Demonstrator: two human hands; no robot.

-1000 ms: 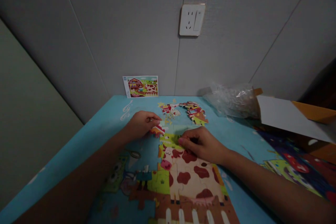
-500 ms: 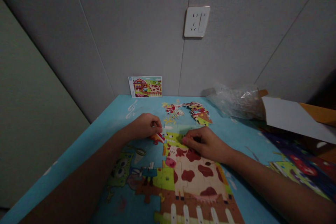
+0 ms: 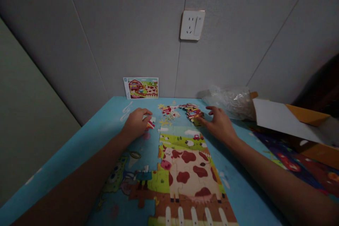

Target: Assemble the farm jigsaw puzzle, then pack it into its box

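A partly joined jigsaw puzzle with a spotted cow, sheep and a white fence lies flat on the table. My left hand is beyond its upper left corner, closed on a red and white puzzle piece that its fingers partly cover. At the far side, loose puzzle pieces lie in an overlapping heap. My right hand is at the heap's right edge, thumb and fingers spread apart. Its thumb tip overlaps the nearest pieces; whether it touches them I cannot tell.
A picture card of the farm scene leans on the wall. Clear plastic wrapping and an opened cardboard box occupy the right side. A socket plate is on the wall above the blue tabletop.
My right hand has left the upper part of the joined puzzle and moved away to the loose heap, its fingers opening. My left hand has shifted left and away with its piece.
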